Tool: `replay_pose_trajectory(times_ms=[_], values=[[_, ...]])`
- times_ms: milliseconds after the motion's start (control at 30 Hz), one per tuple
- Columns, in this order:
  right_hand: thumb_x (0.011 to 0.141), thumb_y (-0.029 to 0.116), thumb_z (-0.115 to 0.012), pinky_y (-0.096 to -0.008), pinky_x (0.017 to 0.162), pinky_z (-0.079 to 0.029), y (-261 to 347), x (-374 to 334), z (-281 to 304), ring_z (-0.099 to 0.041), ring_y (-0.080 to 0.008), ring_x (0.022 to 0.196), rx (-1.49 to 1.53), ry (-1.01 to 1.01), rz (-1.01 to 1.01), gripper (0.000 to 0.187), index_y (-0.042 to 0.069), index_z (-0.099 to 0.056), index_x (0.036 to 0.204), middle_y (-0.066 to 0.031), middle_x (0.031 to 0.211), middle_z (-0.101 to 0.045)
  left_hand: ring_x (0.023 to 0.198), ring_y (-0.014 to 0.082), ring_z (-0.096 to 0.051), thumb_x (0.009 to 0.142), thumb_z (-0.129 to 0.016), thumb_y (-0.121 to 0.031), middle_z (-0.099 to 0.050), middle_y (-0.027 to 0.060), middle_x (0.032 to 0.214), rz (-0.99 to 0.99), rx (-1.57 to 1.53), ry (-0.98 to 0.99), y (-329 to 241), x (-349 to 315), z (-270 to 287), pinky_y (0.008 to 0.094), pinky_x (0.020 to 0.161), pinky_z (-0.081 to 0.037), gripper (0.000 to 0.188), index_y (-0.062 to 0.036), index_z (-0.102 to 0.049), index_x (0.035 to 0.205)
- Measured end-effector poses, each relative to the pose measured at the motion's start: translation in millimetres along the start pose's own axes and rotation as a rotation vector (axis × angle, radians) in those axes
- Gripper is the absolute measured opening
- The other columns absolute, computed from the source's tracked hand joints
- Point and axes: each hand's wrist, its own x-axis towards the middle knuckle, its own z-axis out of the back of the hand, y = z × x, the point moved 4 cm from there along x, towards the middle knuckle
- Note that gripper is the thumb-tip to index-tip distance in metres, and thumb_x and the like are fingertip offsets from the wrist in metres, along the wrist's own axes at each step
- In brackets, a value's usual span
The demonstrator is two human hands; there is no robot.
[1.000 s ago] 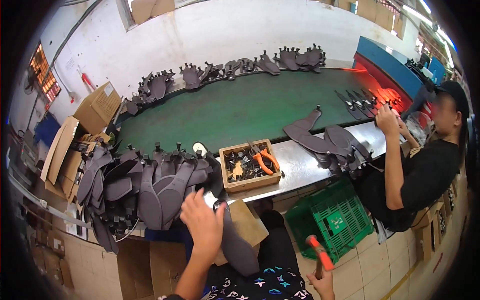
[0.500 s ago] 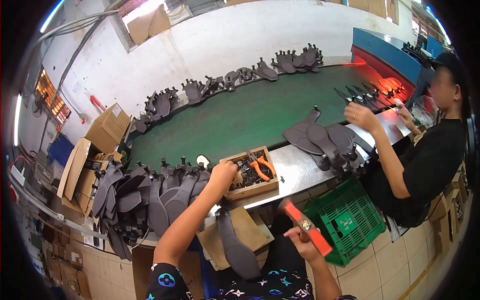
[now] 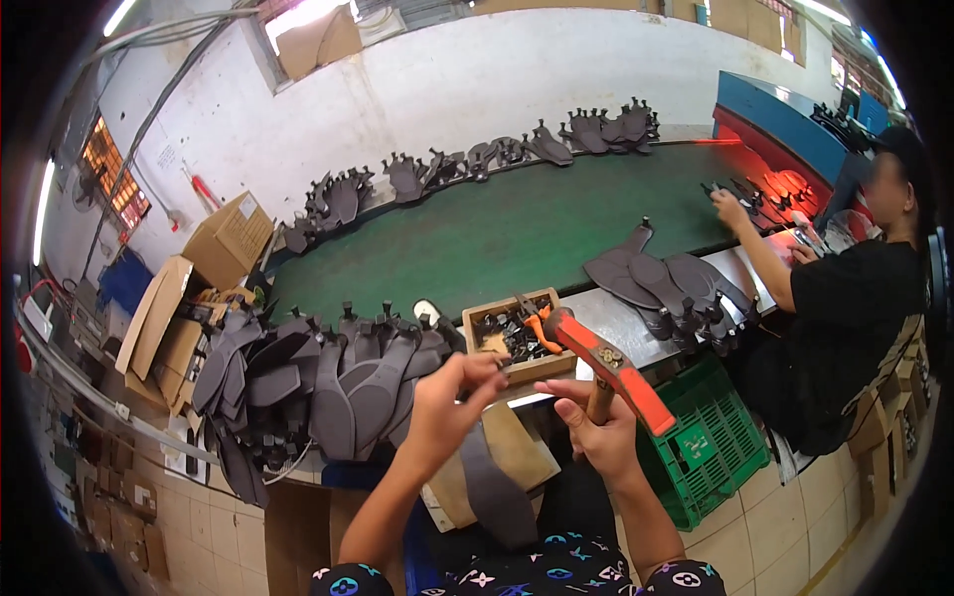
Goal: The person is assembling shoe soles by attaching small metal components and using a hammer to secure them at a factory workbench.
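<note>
The hammer (image 3: 608, 368) in the right hand (image 3: 599, 434) has an orange-red, smooth, slightly glossy head casing and a bare wooden handle. The small open box (image 3: 485, 320) beside the left hand (image 3: 447, 397) is raw unpainted wood, holding dark, shiny metal bits. The shoe soles (image 3: 348, 382) heaped on the desk (image 3: 616, 316) look like matt dark grey-brown rubber or leather. The desk's edge is brushed, reflective metal. The conveyor belt (image 3: 507, 233) is matt green and smooth. The crate (image 3: 711, 442) is green latticed plastic. The cartons (image 3: 229, 238) are plain brown cardboard. The floor (image 3: 785, 536) is pale glazed tile.
</note>
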Motion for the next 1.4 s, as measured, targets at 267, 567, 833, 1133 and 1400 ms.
replay_pose_trajectory(times_ms=[267,567,833,1133,1400], values=[[0.091,0.014,-0.073,-0.0220,0.045,-0.044,24,-30,-54,-0.054,-0.0078,0.052,0.198,0.168,-0.151,0.030,-0.004,-0.065,0.115,-0.0118,0.091,-0.068,0.088,0.0230,-0.066,0.070,-0.085,0.002,-0.072,0.0075,0.105,-0.254,0.200,-0.108,-86,-59,28,0.0323,0.078,-0.054,0.044,-0.0028,-0.066,0.110],[0.089,0.005,-0.071,-0.0224,0.044,-0.041,22,-52,-68,-0.052,-0.0094,0.051,0.303,0.275,-0.146,0.022,-0.007,-0.064,0.107,-0.0178,0.103,-0.064,0.078,0.0183,-0.061,0.063,-0.083,0.000,-0.068,0.0018,0.088,-0.159,0.116,-0.151,-84,-90,39,0.0284,0.069,-0.048,0.040,-0.0103,-0.080,0.102],[0.090,0.011,-0.075,-0.0222,0.043,-0.039,9,-61,-63,-0.051,-0.0067,0.051,0.366,0.247,-0.321,0.023,-0.003,-0.068,0.107,-0.0055,0.081,-0.066,0.081,0.0189,-0.062,0.077,-0.075,0.007,-0.068,0.0073,0.095,0.025,0.014,-0.008,-77,-102,38,0.0314,0.070,-0.053,0.053,-0.0054,-0.066,0.127],[0.089,0.010,-0.075,-0.0229,0.041,-0.037,11,-63,-69,-0.052,-0.0090,0.049,0.224,0.279,-0.253,0.024,-0.006,-0.066,0.104,-0.0192,0.094,-0.068,0.077,0.0168,-0.062,0.077,-0.080,0.001,-0.069,0.0091,0.090,0.046,-0.106,-0.160,-63,-116,31,0.0268,0.067,-0.051,0.034,-0.0041,-0.075,0.110],[0.084,0.018,-0.080,-0.0222,0.045,-0.041,2,-61,-65,-0.052,-0.0089,0.049,0.361,0.294,-0.330,0.032,-0.007,-0.067,0.100,-0.0196,0.096,-0.068,0.077,0.0193,-0.062,0.071,-0.084,-0.002,-0.070,0.0078,0.083,-0.118,0.244,-0.154,-84,-112,32,0.0287,0.069,-0.053,0.079,0.0177,-0.045,0.137]])
